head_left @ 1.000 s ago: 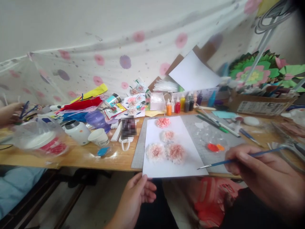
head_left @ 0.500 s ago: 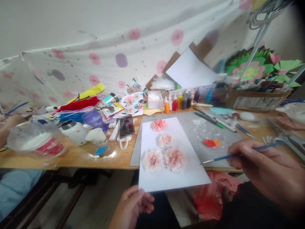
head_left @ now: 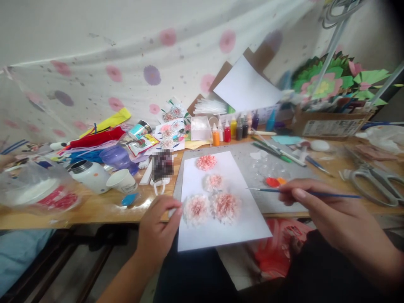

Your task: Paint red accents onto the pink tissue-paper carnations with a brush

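Note:
A white sheet of paper (head_left: 243, 219) with several pink painted flowers (head_left: 208, 198) lies on a grey cutting mat (head_left: 284, 202), overhanging the table's front edge. My left hand (head_left: 156, 233) pinches the sheet's left edge. My right hand (head_left: 328, 214) grips a thin blue-handled paintbrush (head_left: 303, 192), whose tip points left toward the flowers. Blobs of red and orange paint (head_left: 273, 182) sit on a clear palette just beyond the brush.
A row of small paint bottles (head_left: 233, 128) stands behind the mat. Scissors (head_left: 372, 179) lie to the right. A white jar (head_left: 90, 176), a paper cup (head_left: 121, 181) and a plastic tub (head_left: 34, 191) crowd the left. A cardboard box (head_left: 331, 124) holds paper flowers.
My left hand rose from the sheet's bottom corner to its left edge. My right hand carried the brush leftward, closer to the flowers. The view swung slightly right.

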`<action>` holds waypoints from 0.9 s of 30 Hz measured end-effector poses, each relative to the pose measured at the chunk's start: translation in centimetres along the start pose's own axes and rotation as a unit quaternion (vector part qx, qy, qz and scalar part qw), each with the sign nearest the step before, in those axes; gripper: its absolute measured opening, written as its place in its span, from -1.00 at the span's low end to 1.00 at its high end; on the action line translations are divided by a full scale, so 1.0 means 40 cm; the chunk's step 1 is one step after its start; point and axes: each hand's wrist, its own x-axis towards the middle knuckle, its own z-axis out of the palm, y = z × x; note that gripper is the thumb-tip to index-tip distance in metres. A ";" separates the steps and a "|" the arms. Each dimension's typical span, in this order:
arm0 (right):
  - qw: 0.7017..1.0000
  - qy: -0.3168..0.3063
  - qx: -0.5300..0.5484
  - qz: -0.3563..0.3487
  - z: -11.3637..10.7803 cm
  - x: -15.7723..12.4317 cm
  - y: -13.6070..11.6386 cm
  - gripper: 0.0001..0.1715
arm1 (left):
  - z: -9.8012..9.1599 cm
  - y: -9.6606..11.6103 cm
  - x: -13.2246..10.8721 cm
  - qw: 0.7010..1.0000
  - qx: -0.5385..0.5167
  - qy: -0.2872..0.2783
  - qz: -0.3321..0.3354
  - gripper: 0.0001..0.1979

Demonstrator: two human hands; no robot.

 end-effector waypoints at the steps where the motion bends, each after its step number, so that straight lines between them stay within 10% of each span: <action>1: 1.000 -0.011 -0.006 -0.009 0.003 0.000 -0.001 -0.82 | 0.012 0.021 0.040 0.997 0.025 -0.031 0.064 -0.93; 4: 0.998 -0.036 -0.027 -0.033 0.011 0.002 0.002 -0.85 | 0.078 0.064 0.141 0.974 0.092 -0.132 0.162 -0.88; 11: 0.994 -0.019 -0.063 -0.082 0.006 0.006 -0.003 -0.85 | 0.205 0.035 0.242 0.946 0.117 -0.258 0.159 -0.89; 27: 0.990 -0.038 -0.079 -0.112 -0.001 0.015 0.003 -0.86 | 0.205 0.008 0.266 0.939 0.093 -0.313 0.108 -0.76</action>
